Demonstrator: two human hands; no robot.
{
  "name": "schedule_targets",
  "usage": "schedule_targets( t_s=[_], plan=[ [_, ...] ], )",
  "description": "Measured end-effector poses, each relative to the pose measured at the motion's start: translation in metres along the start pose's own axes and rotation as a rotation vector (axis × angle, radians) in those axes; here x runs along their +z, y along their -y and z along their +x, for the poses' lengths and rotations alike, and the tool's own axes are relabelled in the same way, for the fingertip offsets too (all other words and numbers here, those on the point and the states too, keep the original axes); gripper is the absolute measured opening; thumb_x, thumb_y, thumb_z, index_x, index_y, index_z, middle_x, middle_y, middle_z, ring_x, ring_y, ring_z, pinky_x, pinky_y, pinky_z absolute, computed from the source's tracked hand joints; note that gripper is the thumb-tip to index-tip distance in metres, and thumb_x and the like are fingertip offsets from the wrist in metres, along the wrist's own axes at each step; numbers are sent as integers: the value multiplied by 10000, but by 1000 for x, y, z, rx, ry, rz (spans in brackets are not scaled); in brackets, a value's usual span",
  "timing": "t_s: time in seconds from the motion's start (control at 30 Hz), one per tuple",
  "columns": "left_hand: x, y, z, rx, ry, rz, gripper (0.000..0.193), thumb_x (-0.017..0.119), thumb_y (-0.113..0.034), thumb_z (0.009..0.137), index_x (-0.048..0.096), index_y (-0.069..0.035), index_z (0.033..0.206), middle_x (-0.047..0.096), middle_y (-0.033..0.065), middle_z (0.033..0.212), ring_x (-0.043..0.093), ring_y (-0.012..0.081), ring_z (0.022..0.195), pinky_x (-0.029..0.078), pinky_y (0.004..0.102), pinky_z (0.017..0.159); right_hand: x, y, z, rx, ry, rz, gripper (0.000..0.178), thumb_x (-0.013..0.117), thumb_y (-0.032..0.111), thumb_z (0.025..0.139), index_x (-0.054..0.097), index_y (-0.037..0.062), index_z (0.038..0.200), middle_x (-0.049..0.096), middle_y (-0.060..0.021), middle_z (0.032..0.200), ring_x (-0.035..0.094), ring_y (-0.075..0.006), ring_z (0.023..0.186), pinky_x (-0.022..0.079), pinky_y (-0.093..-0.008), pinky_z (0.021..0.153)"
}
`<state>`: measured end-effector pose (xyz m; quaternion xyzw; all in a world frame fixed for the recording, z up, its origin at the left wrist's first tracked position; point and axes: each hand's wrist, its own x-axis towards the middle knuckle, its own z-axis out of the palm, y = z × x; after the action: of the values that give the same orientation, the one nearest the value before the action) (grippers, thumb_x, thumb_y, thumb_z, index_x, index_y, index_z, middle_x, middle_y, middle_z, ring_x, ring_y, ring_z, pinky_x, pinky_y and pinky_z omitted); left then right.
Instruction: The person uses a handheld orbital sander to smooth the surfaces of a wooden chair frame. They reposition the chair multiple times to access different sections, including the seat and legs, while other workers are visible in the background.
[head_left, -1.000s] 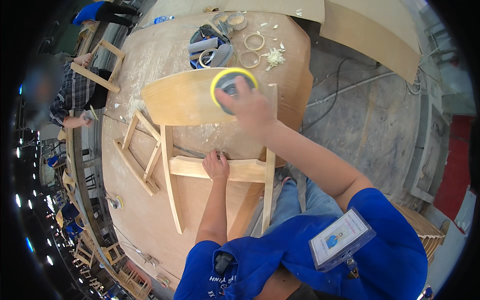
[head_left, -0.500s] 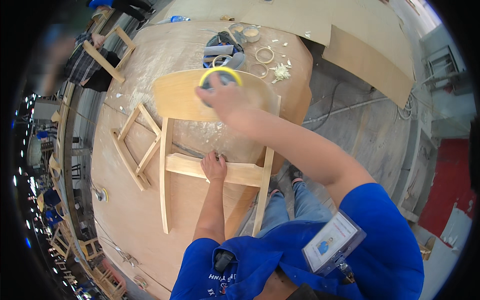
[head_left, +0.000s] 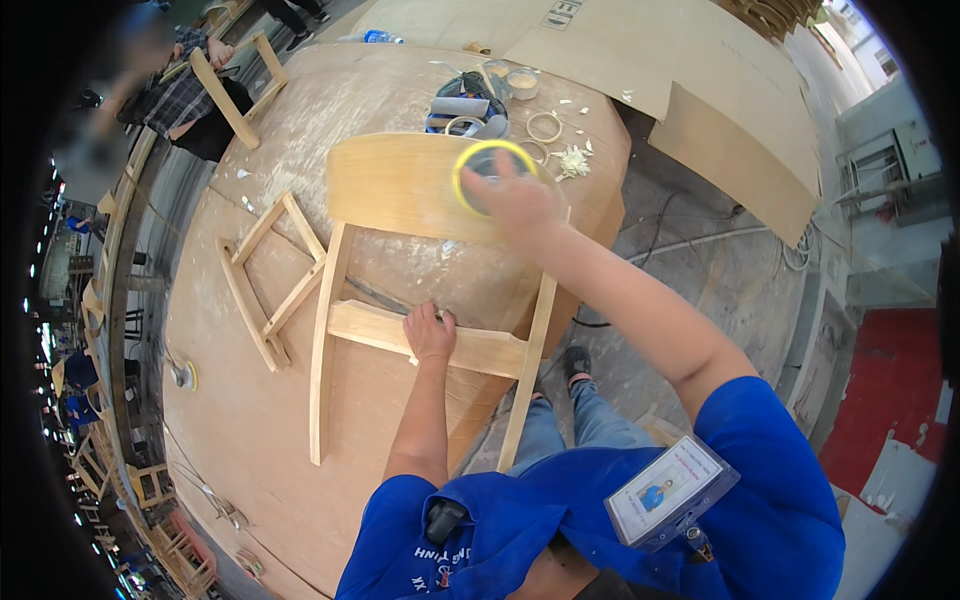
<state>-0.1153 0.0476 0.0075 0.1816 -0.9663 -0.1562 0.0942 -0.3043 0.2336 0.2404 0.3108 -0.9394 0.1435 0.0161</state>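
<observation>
A pale wooden chair frame (head_left: 338, 290) lies on the covered table, its wide curved backrest (head_left: 390, 185) farthest from me. My right hand (head_left: 515, 200), blurred by motion, grips a round grey sanding pad with a yellow rim (head_left: 466, 180). The pad sits against the right half of the backrest. Nearer to me, my left hand (head_left: 431, 334) is closed over the crosspiece (head_left: 490, 350), with its fingertips at the far edge. What lies under those fingers is hidden.
A smaller wooden frame (head_left: 240, 290) lies to the left. Beyond the backrest are a blue tool container (head_left: 468, 105), tape rings (head_left: 544, 127), jars (head_left: 522, 84) and shavings (head_left: 573, 162). Another sander (head_left: 183, 375) rests at the left table edge. A co-worker (head_left: 190, 90) holds a wooden frame at far left.
My right hand has slid the sanding pad rightward along the backrest. My left hand stays on the crosspiece. The whole view has shifted slightly.
</observation>
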Motion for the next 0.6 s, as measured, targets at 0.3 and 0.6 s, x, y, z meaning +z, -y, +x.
schedule_targets(
  t_s=[0.3, 0.6],
  plan=[
    [-2, 0, 0, -13, 16, -8, 340, 601, -288, 825, 594, -74, 1090, 617, 114, 1011, 550, 302, 1003, 374, 436, 952, -1, 31, 27, -66, -31, 45, 645, 640, 5, 789, 456, 241, 1360, 423, -187, 1294, 649, -409, 911, 570, -447, 757],
    [2, 1, 0, 14, -7, -2, 332, 604, -291, 813, 588, -67, 1058, 610, 124, 985, 546, 315, 988, 382, 434, 935, 12, -2, -28, 87, -111, 138, 682, 622, -42, 758, 495, 291, 1339, 417, -187, 1317, 645, -407, 890, 566, -427, 724]
  ],
)
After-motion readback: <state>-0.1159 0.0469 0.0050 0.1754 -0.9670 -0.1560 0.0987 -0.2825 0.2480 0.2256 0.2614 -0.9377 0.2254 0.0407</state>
